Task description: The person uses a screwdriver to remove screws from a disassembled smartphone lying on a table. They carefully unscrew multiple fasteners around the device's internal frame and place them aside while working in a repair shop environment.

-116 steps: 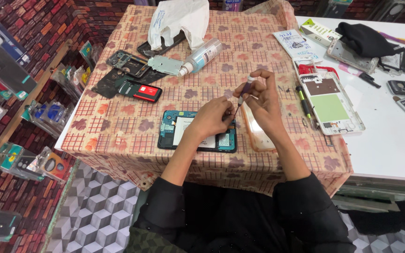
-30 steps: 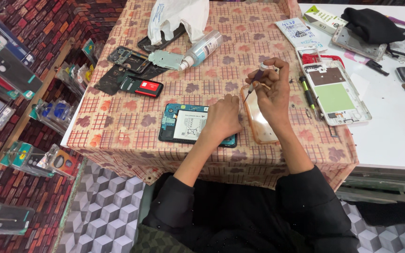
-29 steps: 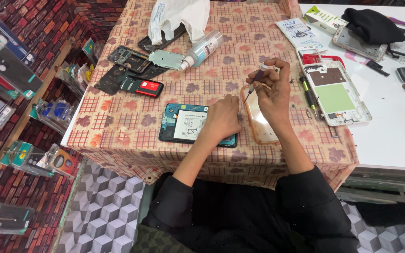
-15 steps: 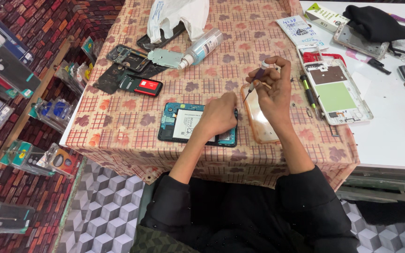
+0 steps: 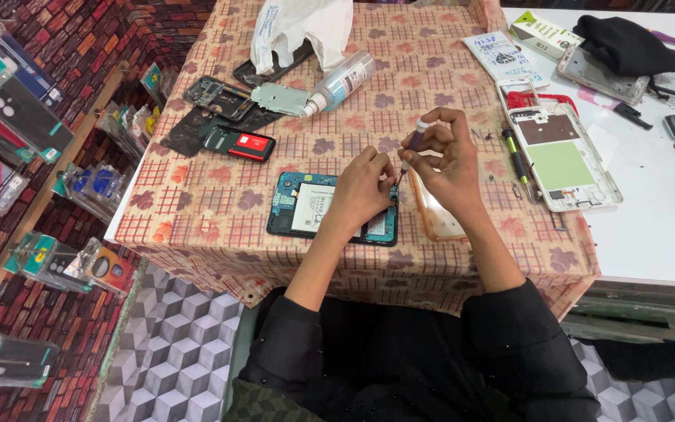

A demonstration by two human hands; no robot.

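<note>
Opened phone (image 5: pixel 314 207) on worktop (image 5: pixel 197 211) under left hand (image 5: pixel 361 187), clear case (image 5: pixel 439 223) just right, spray bottle (image 5: pixel 341 80) behind, phone frame (image 5: pixel 560 160) far right.

You've got two hands in play, the left hand (image 5: pixel 362 186) and the right hand (image 5: pixel 448 162), sharing one screwdriver (image 5: pixel 409 150). Count one opened phone (image 5: pixel 306 205) under them, one clear case (image 5: pixel 437 223), one spray bottle (image 5: pixel 341 81), one white plastic bag (image 5: pixel 298 27).
</note>
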